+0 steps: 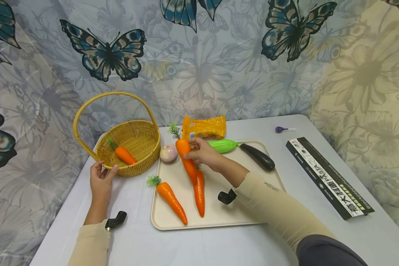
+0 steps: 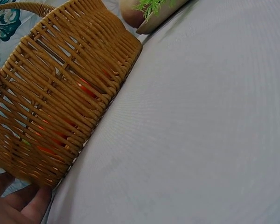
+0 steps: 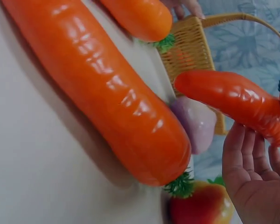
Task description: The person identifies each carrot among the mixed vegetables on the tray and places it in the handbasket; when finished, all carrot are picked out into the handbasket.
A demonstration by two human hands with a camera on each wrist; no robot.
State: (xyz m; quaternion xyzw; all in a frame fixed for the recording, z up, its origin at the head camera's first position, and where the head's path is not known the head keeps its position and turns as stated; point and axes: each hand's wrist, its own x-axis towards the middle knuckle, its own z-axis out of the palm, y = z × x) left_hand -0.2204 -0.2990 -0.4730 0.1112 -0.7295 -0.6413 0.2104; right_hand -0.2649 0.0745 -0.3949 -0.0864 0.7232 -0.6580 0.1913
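My right hand (image 1: 204, 153) grips a carrot (image 1: 185, 157) near its leafy top, raised over the beige tray (image 1: 216, 216); its thumb and fingers curl round it in the right wrist view. Two more carrots lie on the tray, a left carrot (image 1: 171, 201) and a middle carrot (image 1: 200, 194), partly hidden by the held one. At the left, my left hand (image 1: 101, 181) holds the near side of a wicker basket (image 1: 146, 162), thumb and fingers on its wall. One carrot (image 1: 124, 155) lies inside; its orange shows through the weave in the left wrist view.
Around the tray are an onion (image 1: 169, 153), a green zucchini-like vegetable (image 1: 223, 146), an eggplant (image 1: 257, 157) and an orange packet (image 1: 204, 127). A red-yellow fruit (image 3: 200, 203) shows in the right wrist view. Rightward lie a lollipop (image 1: 280, 129) and a long pasta box (image 1: 329, 177).
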